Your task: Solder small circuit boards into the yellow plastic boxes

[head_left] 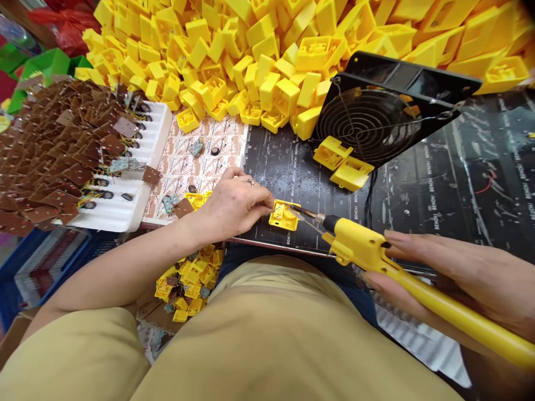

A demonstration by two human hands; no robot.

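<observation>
A small yellow plastic casing (284, 223) lies open side up on the black bench surface in front of me. My left hand (240, 203) is at its left edge, thumb and fingers pinched together; what is between the fingertips is too small to make out. From the right, my right hand (455, 273) grips a yellow soldering gun (361, 245), its metal tip reaching over the casing's upper right part. Left of my left hand, another yellow casing (196, 199) and a brown circuit board (183, 208) are partly hidden by my wrist.
A black fan (368, 120) stands tilted on the bench, with yellow casings (351, 172) against it. Behind is a big heap of yellow casings (217, 61). Brown boards (62, 150) pile over a white foam tray (142, 189) at left. More yellow parts (192, 278) lie below the bench edge.
</observation>
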